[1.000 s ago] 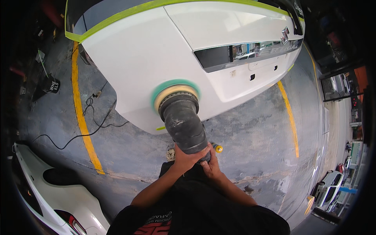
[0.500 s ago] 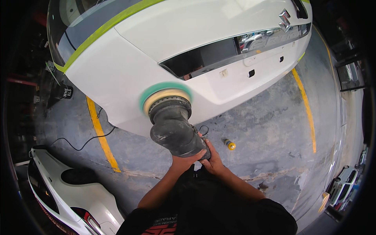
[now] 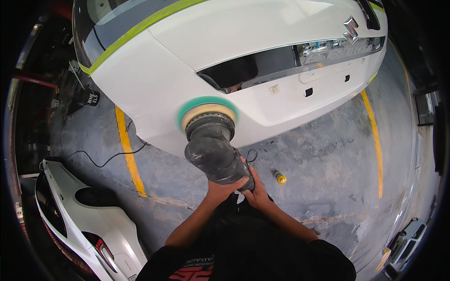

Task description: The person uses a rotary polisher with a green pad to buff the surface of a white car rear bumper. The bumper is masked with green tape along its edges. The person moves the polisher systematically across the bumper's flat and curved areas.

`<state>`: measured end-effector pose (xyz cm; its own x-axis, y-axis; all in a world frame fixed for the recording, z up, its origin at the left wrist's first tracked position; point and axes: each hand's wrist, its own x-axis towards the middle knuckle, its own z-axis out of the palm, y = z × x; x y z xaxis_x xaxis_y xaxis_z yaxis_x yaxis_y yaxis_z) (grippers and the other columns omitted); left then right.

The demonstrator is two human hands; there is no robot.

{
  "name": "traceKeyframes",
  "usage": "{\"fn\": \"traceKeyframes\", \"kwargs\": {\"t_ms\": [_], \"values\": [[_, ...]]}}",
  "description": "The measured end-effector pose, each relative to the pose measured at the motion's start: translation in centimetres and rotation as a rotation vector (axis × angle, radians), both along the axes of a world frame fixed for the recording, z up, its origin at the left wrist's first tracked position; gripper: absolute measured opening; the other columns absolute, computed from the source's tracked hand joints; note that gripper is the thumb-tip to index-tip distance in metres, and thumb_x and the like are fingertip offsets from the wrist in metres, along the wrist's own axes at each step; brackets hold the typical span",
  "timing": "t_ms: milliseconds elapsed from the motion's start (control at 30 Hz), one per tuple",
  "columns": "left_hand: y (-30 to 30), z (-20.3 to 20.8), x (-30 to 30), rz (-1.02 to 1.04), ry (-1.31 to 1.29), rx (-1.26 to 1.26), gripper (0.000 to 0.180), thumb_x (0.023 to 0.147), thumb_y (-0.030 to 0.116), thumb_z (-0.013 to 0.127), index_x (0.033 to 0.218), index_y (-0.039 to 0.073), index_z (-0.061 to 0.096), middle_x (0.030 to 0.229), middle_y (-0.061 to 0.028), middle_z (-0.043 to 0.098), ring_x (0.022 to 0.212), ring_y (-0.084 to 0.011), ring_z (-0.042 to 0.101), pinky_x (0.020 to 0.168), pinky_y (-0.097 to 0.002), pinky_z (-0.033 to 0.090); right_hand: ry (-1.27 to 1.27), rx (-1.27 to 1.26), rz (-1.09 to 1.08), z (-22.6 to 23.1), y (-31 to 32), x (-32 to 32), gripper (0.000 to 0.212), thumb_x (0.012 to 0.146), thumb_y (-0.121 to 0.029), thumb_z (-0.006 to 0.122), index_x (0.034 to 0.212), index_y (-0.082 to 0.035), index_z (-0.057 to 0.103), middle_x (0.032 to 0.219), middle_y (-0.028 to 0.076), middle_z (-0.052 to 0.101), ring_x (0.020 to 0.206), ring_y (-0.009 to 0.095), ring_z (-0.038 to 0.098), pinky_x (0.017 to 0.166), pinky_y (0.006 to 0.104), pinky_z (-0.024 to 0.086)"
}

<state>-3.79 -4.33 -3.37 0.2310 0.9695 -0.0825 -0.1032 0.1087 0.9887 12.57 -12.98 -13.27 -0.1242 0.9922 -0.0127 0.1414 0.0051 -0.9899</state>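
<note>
Both my hands are wrapped around the rear end of a dark grey power polisher [image 3: 208,154], its body scuffed and dusty. My left hand [image 3: 224,189] grips it from the left side, with the thumb across the top. My right hand [image 3: 258,191] closes on it from the right. At the far end, a round green and cream polishing pad [image 3: 208,104] is blurred and lies against a white car tailgate [image 3: 140,89], left of the dark trim strip. The pad's underside is hidden.
Yellow-green masking tape [image 3: 112,49] edges the rear window. A yellow-topped bottle [image 3: 280,178] stands on the grey floor. Lower left lies a white car body part [image 3: 112,225]. A black cable [image 3: 101,165] crosses the floor near a black bucket [image 3: 89,97].
The whole view has shifted, so the tailgate and floor appear farther right and slightly lower. Against the tailgate, the pad has moved slightly upward. Both hands keep their grip.
</note>
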Motion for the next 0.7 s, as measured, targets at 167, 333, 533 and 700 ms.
{"fn": "traceKeyframes", "kwargs": {"t_ms": [167, 333, 533, 700], "values": [[-1.7, -0.9, 0.8, 0.048, -0.04, -0.102, 0.062, 0.077, -0.006, 0.082, 0.132, 0.0, 0.054, 0.125, -0.012, 0.065, 0.118, -0.0218, 0.063, 0.101, -0.0382, 0.053, 0.042, -0.026, -0.021, -0.8, -1.9, 0.3, 0.091, 0.09, -0.036, 0.079, 0.158, 0.0, 0.03, 0.145, 0.03, 0.054, 0.131, 0.045, 0.057, 0.109, 0.0448, 0.047], [-1.0, 0.0, -2.8, 0.07, 0.024, -0.044, 0.058, 0.081, -0.001, 0.079, 0.134, -0.001, 0.054, 0.129, -0.0137, 0.061, 0.123, -0.0252, 0.061, 0.104, -0.0413, 0.052, -0.066, -0.014, 0.093, 1.6, 1.1, -1.8, 0.093, 0.089, -0.044, 0.078, 0.158, -0.002, 0.033, 0.134, 0.029, 0.059, 0.12, 0.047, 0.062, 0.1, 0.0455, 0.051], [-1.6, 0.2, -4.8, 0.115, 0.0, -0.151, 0.056, 0.081, 0.0, 0.077, 0.133, -0.001, 0.055, 0.13, -0.0139, 0.06, 0.123, -0.0249, 0.06, 0.105, -0.0408, 0.051, -0.115, 0.064, 0.062, 1.6, 1.1, -3.6, 0.087, 0.092, -0.041, 0.075, 0.157, 0.0, 0.034, 0.131, 0.027, 0.06, 0.119, 0.043, 0.062, 0.102, 0.0443, 0.05], [-1.1, 0.6, -2.8, -0.05, 0.014, -0.15, 0.068, 0.077, 0.003, 0.089, 0.136, 0.001, 0.055, 0.128, -0.0083, 0.065, 0.117, -0.0179, 0.063, 0.101, -0.0355, 0.052, 0.397, -0.103, -0.076, -0.2, -2.1, -4.4, 0.091, 0.098, -0.04, 0.069, 0.16, 0.003, 0.019, 0.15, 0.024, 0.046, 0.136, 0.032, 0.05, 0.114, 0.044, 0.041]]}}
